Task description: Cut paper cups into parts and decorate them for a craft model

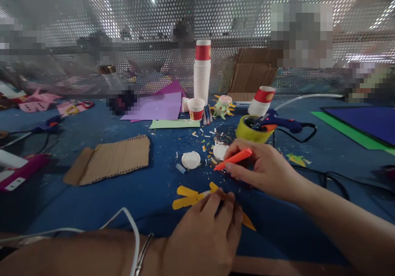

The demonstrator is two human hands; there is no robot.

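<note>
My right hand (pixel 262 167) is closed on an orange marker (pixel 236 159), held between thumb and fingers above the table, with its narrow end toward the left. Below it, my left hand (pixel 210 226) rests on a yellow paper cutout (pixel 187 197), its bent fingers pressing it against the table. Petal-like strips stick out at the left, and a pointed piece shows at the right; the middle is hidden under my fingers. Beyond my hands lie two small white discs (pixel 191 160) and a small blue piece (pixel 180 168) among paper scraps.
A tape roll (pixel 254 129) stands behind my right hand with a blue glue gun (pixel 280 121) on it. Stacked paper cups (pixel 202 74) rise at the back. Cardboard (pixel 117 158) lies left, coloured sheets (pixel 364 121) right. A white cable (pixel 132 230) crosses my left wrist.
</note>
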